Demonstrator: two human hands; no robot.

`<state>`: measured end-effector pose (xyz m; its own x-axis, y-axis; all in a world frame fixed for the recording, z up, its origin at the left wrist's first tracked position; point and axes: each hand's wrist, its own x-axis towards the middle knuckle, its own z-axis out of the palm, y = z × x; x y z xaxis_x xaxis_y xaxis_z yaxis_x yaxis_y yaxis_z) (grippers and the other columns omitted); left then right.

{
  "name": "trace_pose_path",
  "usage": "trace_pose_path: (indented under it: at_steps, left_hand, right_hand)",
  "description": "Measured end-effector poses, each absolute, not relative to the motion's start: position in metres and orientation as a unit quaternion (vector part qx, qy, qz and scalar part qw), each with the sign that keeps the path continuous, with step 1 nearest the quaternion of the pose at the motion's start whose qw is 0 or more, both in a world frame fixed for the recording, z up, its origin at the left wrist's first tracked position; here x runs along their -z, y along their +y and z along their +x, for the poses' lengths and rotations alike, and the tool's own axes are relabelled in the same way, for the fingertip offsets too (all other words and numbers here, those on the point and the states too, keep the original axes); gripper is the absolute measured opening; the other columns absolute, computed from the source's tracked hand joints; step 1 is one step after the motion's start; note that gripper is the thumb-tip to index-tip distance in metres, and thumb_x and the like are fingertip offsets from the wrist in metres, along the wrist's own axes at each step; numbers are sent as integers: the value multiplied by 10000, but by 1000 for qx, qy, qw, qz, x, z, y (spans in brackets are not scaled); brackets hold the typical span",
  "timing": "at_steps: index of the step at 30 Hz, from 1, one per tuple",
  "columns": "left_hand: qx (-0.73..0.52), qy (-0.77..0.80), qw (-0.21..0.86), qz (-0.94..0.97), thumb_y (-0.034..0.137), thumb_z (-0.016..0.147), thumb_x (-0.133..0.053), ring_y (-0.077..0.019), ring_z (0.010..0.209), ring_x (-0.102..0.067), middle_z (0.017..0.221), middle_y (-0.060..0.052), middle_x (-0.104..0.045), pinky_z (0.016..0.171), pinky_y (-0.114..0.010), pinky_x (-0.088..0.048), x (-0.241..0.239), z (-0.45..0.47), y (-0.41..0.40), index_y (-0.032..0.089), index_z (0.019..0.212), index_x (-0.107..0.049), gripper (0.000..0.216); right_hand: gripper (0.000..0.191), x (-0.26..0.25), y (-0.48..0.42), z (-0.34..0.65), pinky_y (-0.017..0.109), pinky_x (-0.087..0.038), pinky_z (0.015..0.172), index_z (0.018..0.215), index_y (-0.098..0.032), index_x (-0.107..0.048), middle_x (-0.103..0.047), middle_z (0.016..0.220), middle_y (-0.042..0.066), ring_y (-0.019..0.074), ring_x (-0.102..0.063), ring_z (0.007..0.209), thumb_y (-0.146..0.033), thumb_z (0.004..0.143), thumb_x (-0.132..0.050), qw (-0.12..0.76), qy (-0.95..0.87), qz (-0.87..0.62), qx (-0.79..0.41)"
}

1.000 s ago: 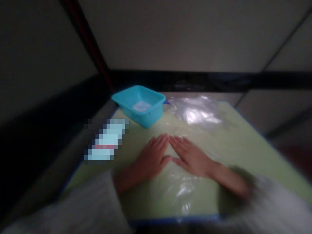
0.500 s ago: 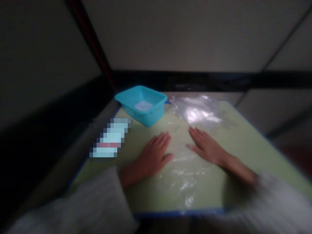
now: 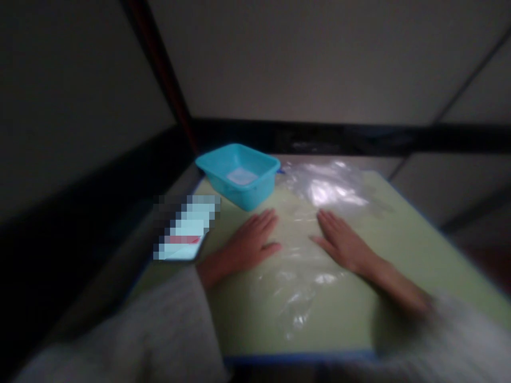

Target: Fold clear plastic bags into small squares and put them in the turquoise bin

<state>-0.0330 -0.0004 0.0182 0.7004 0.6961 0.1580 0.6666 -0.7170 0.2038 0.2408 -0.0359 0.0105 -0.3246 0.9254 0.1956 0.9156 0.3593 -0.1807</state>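
Observation:
A clear plastic sheet or bag lies flat on the pale green mat in front of me. My left hand rests palm down on its left part, fingers stretched out and together. Palm down on the right part lies my right hand, its fingers also extended. The two hands are apart, with a strip of plastic between them. Both wrists come out of grey-white sleeves.
A turquoise plastic tub stands at the mat's far left corner with something pale inside. More crinkled clear plastic is heaped at the far side. A pixelated flat object lies left of the mat. A dark rail runs behind.
My hands, touching fingertip to fingertip a second ago, have slid apart sideways over the plastic. The right hand moved farther right; the view shifted slightly.

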Motion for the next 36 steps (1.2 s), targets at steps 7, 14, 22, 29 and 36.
trace_pose_path:
  at_steps: [7,14,22,29,36]
  left_hand:
    - [-305,256,29,917,225,894,-433,-225,1236,-482,1280,-157,-560,1041,-396,-405,-35,-10,-34,86,1203,-535,353]
    - [-173,-70,98,978,368,917,-403,-224,1316,-395,1336,-157,-519,1123,-333,-292,-32,12,-70,29,1212,-546,472]
    - [-61,-84,197,975,577,853,-418,-261,1369,-293,1450,-134,-374,1138,-398,-230,-43,10,-70,71,1348,-423,708]
    - [-54,-83,241,966,594,846,-405,-268,1371,-286,1457,-147,-357,1138,-394,-222,-45,12,-71,64,1364,-401,741]
    - [-83,-85,277,953,630,816,-407,-286,1356,-314,1478,-144,-318,1143,-376,-207,-25,13,-73,53,1372,-389,802]
  right_hand:
    - [521,-24,-37,226,479,-292,1090,1365,-89,-420,-418,1418,174,261,-360,1328,-385,941,-365,194,-841,-504,-26]
    - [541,-30,-47,217,468,-275,1106,1422,-139,-337,-361,1460,135,233,-319,1351,-398,948,-372,162,-894,-413,-67]
    - [619,-24,-38,230,468,-183,1130,1472,-125,-184,-188,1526,120,241,-144,1406,-461,962,-287,69,-916,-390,-59]
    - [596,-32,-46,221,449,-132,1141,1481,-145,-131,-149,1540,101,218,-114,1412,-396,968,-300,82,-923,-368,-73]
    - [490,-34,-59,194,441,-76,1147,1446,-238,-272,-220,1531,2,182,-87,1416,-366,974,-305,49,-962,-238,-121]
